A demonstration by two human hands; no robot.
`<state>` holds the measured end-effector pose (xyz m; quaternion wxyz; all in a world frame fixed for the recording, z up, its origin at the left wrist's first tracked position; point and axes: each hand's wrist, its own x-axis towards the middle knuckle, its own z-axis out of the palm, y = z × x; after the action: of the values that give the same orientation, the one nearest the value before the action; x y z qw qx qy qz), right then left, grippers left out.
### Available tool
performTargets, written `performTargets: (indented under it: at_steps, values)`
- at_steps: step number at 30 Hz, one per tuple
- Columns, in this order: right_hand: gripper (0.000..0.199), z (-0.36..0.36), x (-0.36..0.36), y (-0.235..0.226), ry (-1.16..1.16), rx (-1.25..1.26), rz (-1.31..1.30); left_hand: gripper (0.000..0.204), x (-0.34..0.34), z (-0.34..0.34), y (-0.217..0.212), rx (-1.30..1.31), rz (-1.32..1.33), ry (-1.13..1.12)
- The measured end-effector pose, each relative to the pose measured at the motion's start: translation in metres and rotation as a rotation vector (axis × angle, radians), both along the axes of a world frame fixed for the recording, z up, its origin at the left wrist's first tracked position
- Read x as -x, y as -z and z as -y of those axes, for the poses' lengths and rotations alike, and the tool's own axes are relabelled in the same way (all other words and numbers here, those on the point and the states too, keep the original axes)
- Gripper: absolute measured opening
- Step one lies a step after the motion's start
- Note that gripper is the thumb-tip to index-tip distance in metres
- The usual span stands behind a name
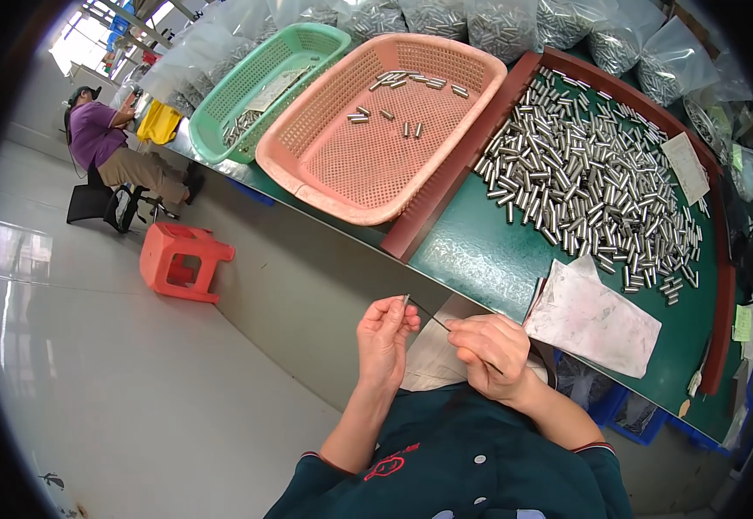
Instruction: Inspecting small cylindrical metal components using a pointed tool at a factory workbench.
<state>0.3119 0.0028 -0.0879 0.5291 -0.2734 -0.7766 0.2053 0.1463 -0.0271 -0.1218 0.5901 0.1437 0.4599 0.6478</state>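
Over my lap, at the table's front edge, my left hand is closed, pinching a small metal cylinder between thumb and fingertips. My right hand grips a thin dark rod, slanting up to the left. The rod's far end reaches the cylinder; whether it enters it I cannot tell. A heap of shiny metal cylinders lies on the green tabletop. Beside my right hand is a stained white cloth. Several cylinders lie in the pink plastic basket at the far left of the table.
A dark red wooden rail separates basket from heap. A green basket holds more metal parts. Clear bags of parts line the back. On the floor stands a red stool; a person in purple sits farther off.
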Motion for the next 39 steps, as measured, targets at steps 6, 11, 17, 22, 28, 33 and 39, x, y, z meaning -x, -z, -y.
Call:
performTargets:
  at_steps: [6, 11, 17, 22, 28, 33, 39]
  values:
    - [0.019, 0.009, 0.008, 0.007, -0.012, -0.133, 0.053, 0.011, -0.001, 0.0, 0.002, -0.057, -0.141, -0.091]
    - [0.02, 0.01, 0.003, 0.003, -0.034, -0.106, -0.045, 0.01, 0.019, -0.006, 0.005, -0.105, -0.039, -0.136]
    - [0.015, -0.002, 0.004, -0.001, -0.017, 0.019, -0.176, 0.01, 0.022, 0.002, 0.01, -0.162, 0.043, -0.022]
    - [0.012, -0.002, 0.008, 0.0, -0.053, 0.072, -0.154, 0.01, 0.024, 0.006, 0.011, -0.138, 0.04, 0.013]
    - [0.009, -0.003, 0.012, -0.002, -0.074, 0.103, -0.142, 0.01, 0.025, 0.008, 0.012, -0.11, 0.044, 0.021]
    - [0.008, -0.004, 0.012, -0.004, -0.081, 0.11, -0.11, 0.011, 0.025, 0.01, 0.012, -0.079, -0.037, 0.018]
    - [0.014, -0.005, 0.014, -0.002, -0.117, 0.009, -0.003, 0.011, 0.029, 0.015, 0.013, -0.025, 0.014, 0.031]
